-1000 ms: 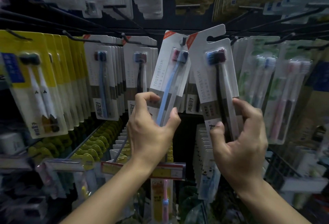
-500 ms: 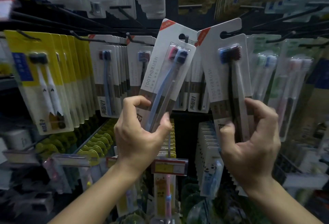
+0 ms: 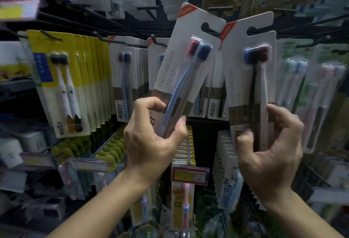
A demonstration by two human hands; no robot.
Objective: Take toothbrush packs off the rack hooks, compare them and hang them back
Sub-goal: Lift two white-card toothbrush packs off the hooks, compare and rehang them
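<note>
My left hand [image 3: 153,139] grips the lower end of a white toothbrush pack [image 3: 181,63] with a blue-handled and a pink-headed brush; the pack tilts to the right. A second white toothbrush pack [image 3: 239,79], holding a black brush and a white one, is pinched at its bottom by my right hand [image 3: 272,150]. Both packs are held up side by side in front of the rack, tops nearly touching, off the hooks. Behind them a black rack hook [image 3: 157,42] carries more white packs of the same kind.
Yellow toothbrush packs [image 3: 62,86] hang in a row at the left, green and pink packs [image 3: 309,94] at the right. More packs fill the upper hooks. A red and yellow price tag [image 3: 189,175] juts out below, with children's brushes under it.
Both hands have lifted their packs higher and closer to the camera. The left pack has tilted further right, so its top nears the right pack's top.
</note>
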